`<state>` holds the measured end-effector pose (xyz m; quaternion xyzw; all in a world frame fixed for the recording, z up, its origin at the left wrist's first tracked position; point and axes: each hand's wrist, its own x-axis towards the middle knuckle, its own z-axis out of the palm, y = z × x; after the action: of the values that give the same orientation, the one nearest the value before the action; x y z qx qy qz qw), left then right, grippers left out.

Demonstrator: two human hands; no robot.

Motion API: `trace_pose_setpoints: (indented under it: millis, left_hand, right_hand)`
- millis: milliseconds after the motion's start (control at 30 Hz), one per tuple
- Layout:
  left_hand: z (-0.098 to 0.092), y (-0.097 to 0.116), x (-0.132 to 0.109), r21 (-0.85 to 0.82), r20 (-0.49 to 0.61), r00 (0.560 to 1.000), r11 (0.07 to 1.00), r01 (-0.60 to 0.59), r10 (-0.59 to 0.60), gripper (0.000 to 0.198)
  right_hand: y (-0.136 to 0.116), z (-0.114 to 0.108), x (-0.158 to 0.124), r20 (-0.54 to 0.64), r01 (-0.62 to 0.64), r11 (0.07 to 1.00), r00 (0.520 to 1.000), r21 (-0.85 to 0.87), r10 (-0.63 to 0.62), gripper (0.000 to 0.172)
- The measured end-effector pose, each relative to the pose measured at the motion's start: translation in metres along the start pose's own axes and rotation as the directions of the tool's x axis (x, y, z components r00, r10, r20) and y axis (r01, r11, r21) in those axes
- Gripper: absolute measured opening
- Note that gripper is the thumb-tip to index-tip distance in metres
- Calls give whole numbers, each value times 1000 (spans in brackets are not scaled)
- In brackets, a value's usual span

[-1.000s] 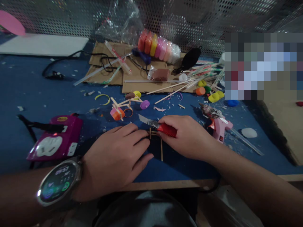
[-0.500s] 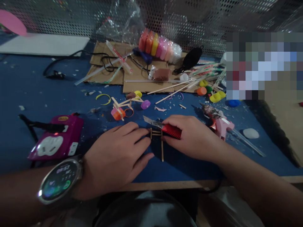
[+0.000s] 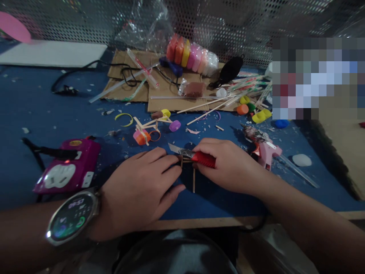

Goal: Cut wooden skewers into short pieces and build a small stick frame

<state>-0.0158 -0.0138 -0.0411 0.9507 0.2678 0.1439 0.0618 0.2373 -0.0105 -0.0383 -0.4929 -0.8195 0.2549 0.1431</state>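
Note:
In my right hand [image 3: 228, 161] is a red box cutter [image 3: 203, 159], its blade out and pointing left. The blade crosses just above a small frame of thin wooden sticks [image 3: 186, 160] on the blue table. My left hand [image 3: 145, 182], with a smartwatch [image 3: 72, 219] at the wrist, has its fingertips pressed at the frame's left end, and part of the frame is hidden beneath them. One stick [image 3: 194, 180] runs from the frame toward me. Behind the hands stands a stick model [image 3: 148, 125] with coloured clay pieces.
A purple power strip [image 3: 70, 167] lies left, a pink glue gun [image 3: 265, 150] right. At the back are cardboard [image 3: 171, 104], packs of coloured clay [image 3: 191, 53], a bundle of sticks [image 3: 251, 85] and a white board [image 3: 51, 53]. Scraps litter the table.
The box cutter in my right hand has slid slightly left, covering more of the stick frame. My left hand has stayed almost still.

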Motion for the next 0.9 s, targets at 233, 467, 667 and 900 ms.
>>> trace_pose_setpoints:
  millis: [233,467,667,900]
  left_hand:
    - [0,-1,-1,5,6,1000,1000,3,-3,31]
    - [-1,0,-2,6,9,1000,1000,-2,2,30]
    - [0,-1,0,8,5,1000,1000,3,-3,31]
    - [0,0,-1,7,2,1000,1000,0,0,30]
  right_hand:
    - [1,0,0,7,-2,1000,1000,-4,2,13]
    - [0,0,0,11,-2,1000,1000,-6,2,11]
    - [0,0,0,26,-11,1000,1000,-3,11,11]
    - [0,0,0,21,-14,1000,1000,-10,14,13]
